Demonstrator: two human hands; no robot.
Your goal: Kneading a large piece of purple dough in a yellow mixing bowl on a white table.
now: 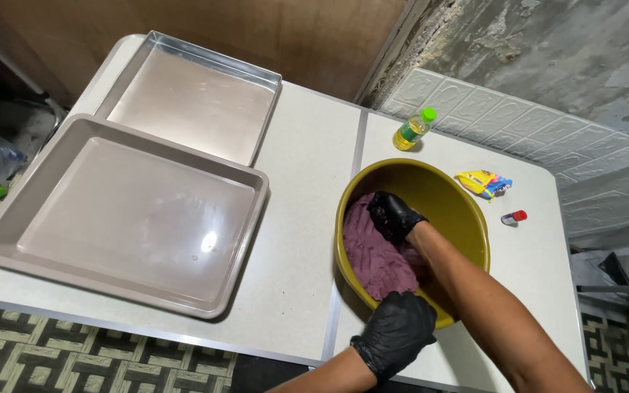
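Head view: bowl (475,218) is the landmark, olive-yellow, sitting on the desk (307,218) toward its right half. Purple dough (376,255) fills the bowl's left and near side.

Right hand (394,215), black glove, is inside the bowl, fingers curled down and pressed into the dough's top; closed on dough or just pushing, can't tell. Left hand (396,331), also gloved, clamps the bowl's near rim, fingers wrapped over the edge.

Left of the bowl: two empty trays, the beige one (121,218) nearer, the metal one (194,98) behind it, the two overlapping at one edge. Behind the bowl: small bottle (414,129) of yellow liquid with a green cap. Right of the bowl: yellow packet (483,182), then a small red-capped vial (514,217) lying on its side.

Kneading looks to be the step, my read. To do it well:
- keep the rim grip firm so the bowl doesn't skate on the smooth desk
- push with the heel of the hand, fold from the bowl wall back to centre
- dough is bunched left; rotate the bowl to work it evenly
- bowl sits near the desk's front edge, so press down, not toward the body
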